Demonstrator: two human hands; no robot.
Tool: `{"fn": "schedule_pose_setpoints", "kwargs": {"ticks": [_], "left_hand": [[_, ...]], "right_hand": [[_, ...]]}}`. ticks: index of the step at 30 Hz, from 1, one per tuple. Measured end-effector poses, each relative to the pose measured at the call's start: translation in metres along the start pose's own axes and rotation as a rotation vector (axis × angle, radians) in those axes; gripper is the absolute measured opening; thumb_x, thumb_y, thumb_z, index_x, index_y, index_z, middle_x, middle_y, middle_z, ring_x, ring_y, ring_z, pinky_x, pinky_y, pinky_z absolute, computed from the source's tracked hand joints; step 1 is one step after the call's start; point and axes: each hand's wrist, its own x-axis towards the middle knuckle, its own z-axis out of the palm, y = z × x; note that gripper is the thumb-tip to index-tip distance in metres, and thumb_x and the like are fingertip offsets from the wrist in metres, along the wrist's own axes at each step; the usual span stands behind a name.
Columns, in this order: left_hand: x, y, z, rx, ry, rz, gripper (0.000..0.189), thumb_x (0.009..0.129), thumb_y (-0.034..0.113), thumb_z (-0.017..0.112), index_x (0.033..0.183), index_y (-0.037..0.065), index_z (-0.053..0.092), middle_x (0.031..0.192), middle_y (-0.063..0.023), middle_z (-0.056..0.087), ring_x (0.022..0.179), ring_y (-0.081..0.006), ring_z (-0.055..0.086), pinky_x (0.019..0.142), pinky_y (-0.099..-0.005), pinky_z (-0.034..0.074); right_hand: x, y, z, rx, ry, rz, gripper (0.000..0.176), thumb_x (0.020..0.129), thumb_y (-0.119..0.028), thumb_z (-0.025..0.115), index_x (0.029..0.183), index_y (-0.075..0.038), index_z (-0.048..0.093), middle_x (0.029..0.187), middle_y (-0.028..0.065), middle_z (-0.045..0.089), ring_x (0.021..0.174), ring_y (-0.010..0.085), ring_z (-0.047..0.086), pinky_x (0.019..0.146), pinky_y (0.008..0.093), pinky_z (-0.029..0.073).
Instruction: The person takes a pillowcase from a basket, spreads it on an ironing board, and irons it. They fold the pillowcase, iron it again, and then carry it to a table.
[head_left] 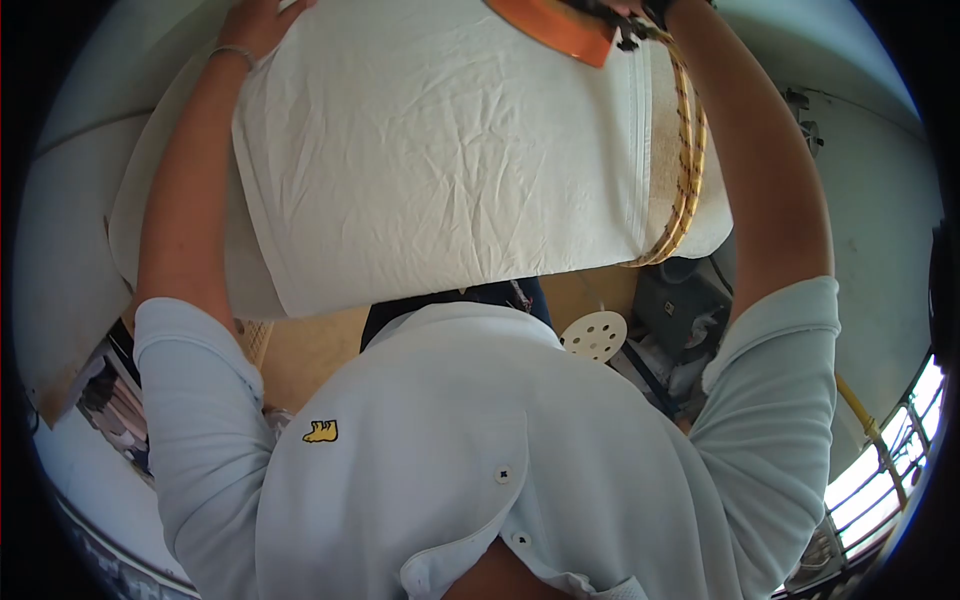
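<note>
A creased white cloth lies across the padded ironing board. On its upper left edge rests my left hand, thumb spread away from the rest; its fingertips are cut off by the top of the frame. An orange iron sits on the cloth at the top right. My right hand is closed at the iron's dark handle, mostly beyond the frame's edge. From the handle a yellow patterned cord hangs down over the board's right end.
Below the board, a round white disc with holes stands beside a dark box. Folded fabrics are at the lower left. A barred window and a yellow pipe are at the lower right.
</note>
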Motion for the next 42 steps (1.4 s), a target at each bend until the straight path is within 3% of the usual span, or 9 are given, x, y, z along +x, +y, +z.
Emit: {"fn": "schedule_pose_setpoints", "kwargs": {"ticks": [2, 5, 7, 12, 17, 19, 25, 27, 42], "left_hand": [[-0.007, -0.007, 0.023, 0.378, 0.601, 0.25, 0.035, 0.088, 0.027, 0.061, 0.116, 0.007, 0.055, 0.107, -0.014, 0.061, 0.103, -0.0291, 0.057, 0.091, -0.0403, 0.043], [-0.08, 0.052, 0.026, 0.499, 0.913, 0.285, 0.032, 0.085, 0.028, 0.064, 0.106, 0.003, 0.06, 0.097, -0.0126, 0.064, 0.091, -0.0258, 0.061, 0.083, -0.0366, 0.047], [-0.142, 0.039, 0.073, 0.334, 0.564, 0.2, 0.057, 0.087, 0.038, 0.057, 0.137, 0.016, 0.039, 0.14, -0.0079, 0.042, 0.13, -0.0275, 0.038, 0.101, -0.0595, 0.028], [-0.279, 0.033, 0.125, 0.134, 0.343, -0.092, 0.067, 0.089, 0.04, 0.053, 0.145, 0.017, 0.026, 0.152, -0.0074, 0.02, 0.14, -0.0309, 0.019, 0.1, -0.0723, 0.008], [-0.338, -0.036, 0.145, 0.139, 0.632, -0.359, 0.055, 0.087, 0.036, 0.055, 0.133, 0.008, 0.041, 0.135, -0.0181, 0.04, 0.125, -0.0353, 0.038, 0.101, -0.0517, 0.032], [-0.355, -0.042, 0.143, 0.095, 0.613, -0.458, 0.042, 0.087, 0.032, 0.058, 0.119, 0.006, 0.052, 0.113, -0.0172, 0.053, 0.108, -0.0344, 0.05, 0.091, -0.042, 0.041], [-0.35, -0.044, 0.121, -0.125, 0.336, -0.587, 0.032, 0.086, 0.031, 0.061, 0.101, 0.003, 0.057, 0.09, -0.0134, 0.059, 0.084, -0.0285, 0.059, 0.076, -0.0389, 0.047], [-0.35, -0.052, 0.116, -0.182, 0.292, -0.491, 0.031, 0.085, 0.031, 0.063, 0.096, 0.003, 0.056, 0.085, -0.0126, 0.059, 0.077, -0.0258, 0.06, 0.072, -0.0369, 0.048], [-0.367, -0.065, 0.114, -0.615, 0.528, -0.343, 0.031, 0.08, 0.017, 0.069, 0.099, 0.005, 0.049, 0.078, -0.0068, 0.058, 0.07, -0.0191, 0.062, 0.063, -0.0321, 0.049]], "right_hand": [[-0.035, -0.013, 0.013, 0.053, -0.159, -0.161, 0.037, 0.078, -0.022, 0.065, 0.11, -0.006, 0.061, 0.078, 0.0087, 0.065, 0.066, 0.0183, 0.059, 0.058, 0.0341, 0.048], [-0.065, 0.017, 0.073, -0.068, -0.319, -0.266, 0.054, 0.074, -0.022, 0.063, 0.126, -0.01, 0.052, 0.091, 0.0109, 0.066, 0.08, 0.0243, 0.064, 0.074, 0.0342, 0.051], [-0.103, 0.024, 0.111, -0.113, -0.349, -0.466, 0.058, 0.072, -0.013, 0.067, 0.128, -0.013, 0.049, 0.106, 0.0123, 0.062, 0.096, 0.0276, 0.061, 0.082, 0.0382, 0.049], [-0.211, 0.004, 0.16, -0.332, -0.449, -0.426, 0.04, 0.077, -0.027, 0.065, 0.115, -0.019, 0.055, 0.092, 0.0068, 0.066, 0.091, 0.0278, 0.062, 0.077, 0.0408, 0.05], [-0.24, 0.091, 0.155, 0.18, 0.035, 0.183, 0.037, 0.084, -0.031, 0.061, 0.108, -0.004, 0.057, 0.085, 0.0186, 0.066, 0.08, 0.033, 0.064, 0.069, 0.0426, 0.05], [-0.235, 0.15, 0.153, 0.245, 0.364, 0.137, 0.042, 0.084, -0.033, 0.062, 0.108, 0.0, 0.058, 0.077, 0.0182, 0.065, 0.064, 0.0272, 0.064, 0.056, 0.037, 0.048], [-0.253, 0.128, 0.125, 0.393, 0.135, 0.345, 0.037, 0.083, -0.025, 0.064, 0.11, -0.001, 0.058, 0.086, 0.0105, 0.066, 0.061, 0.0194, 0.061, 0.056, 0.0328, 0.049], [-0.247, 0.12, 0.146, 0.284, 0.148, -0.091, 0.043, 0.082, -0.025, 0.064, 0.117, -0.002, 0.055, 0.089, 0.0116, 0.067, 0.072, 0.022, 0.064, 0.066, 0.0324, 0.05], [-0.147, -0.201, 0.246, -0.067, -0.12, -0.24, 0.044, 0.081, -0.033, 0.059, 0.119, -0.009, 0.056, 0.089, 0.0163, 0.067, 0.081, 0.0281, 0.066, 0.072, 0.0371, 0.052]]}}
